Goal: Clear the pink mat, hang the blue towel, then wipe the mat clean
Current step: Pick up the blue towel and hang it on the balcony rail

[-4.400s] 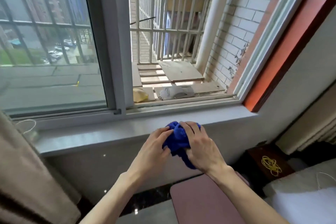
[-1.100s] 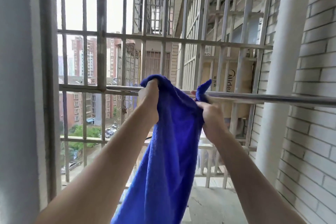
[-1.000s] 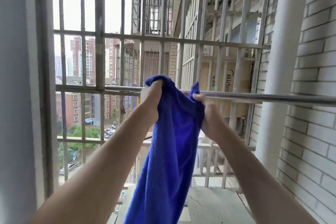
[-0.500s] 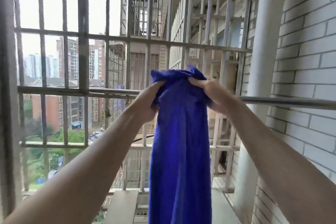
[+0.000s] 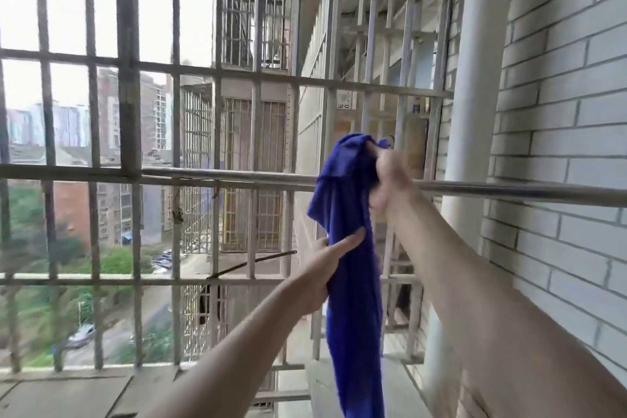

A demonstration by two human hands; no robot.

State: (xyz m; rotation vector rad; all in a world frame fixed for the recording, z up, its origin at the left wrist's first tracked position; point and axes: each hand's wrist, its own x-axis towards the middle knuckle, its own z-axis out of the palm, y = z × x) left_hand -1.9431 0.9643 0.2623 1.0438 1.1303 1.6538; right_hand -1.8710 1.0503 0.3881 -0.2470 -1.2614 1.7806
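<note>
One large grille [image 5: 129,78] of grey metal bars fills the left and the middle of the view, and through it tall buildings, trees and a street far below are seen. On the right side stands a white brick wall [image 5: 559,146], and just beside its left edge a thick white pipe [image 5: 471,112] runs upright from top to bottom. A shiny metal rod [image 5: 237,176] goes across the whole view at middle height, in front of the grille and of the pipe. Under the grille, in the lower left corner, lie some pale wooden boards [image 5: 68,394]. The blue towel [image 5: 353,282] is at the rod, to the right of the rod's middle: its top is bunched above the rod and its long body hangs straight down in front of the rod, to the lower edge of the view. Whether any part of the cloth goes over the rod to the back side, I cannot tell. Both forearms reach forward from the lower edge. The right hand [image 5: 390,176] is at the rod, blurred, and its grip is closed on the bunched top of the towel. The left hand [image 5: 322,268] is lower, under the rod, at the left edge of the hanging cloth; its grip holds this edge, with the forefinger stretched out on the front of the towel.
</note>
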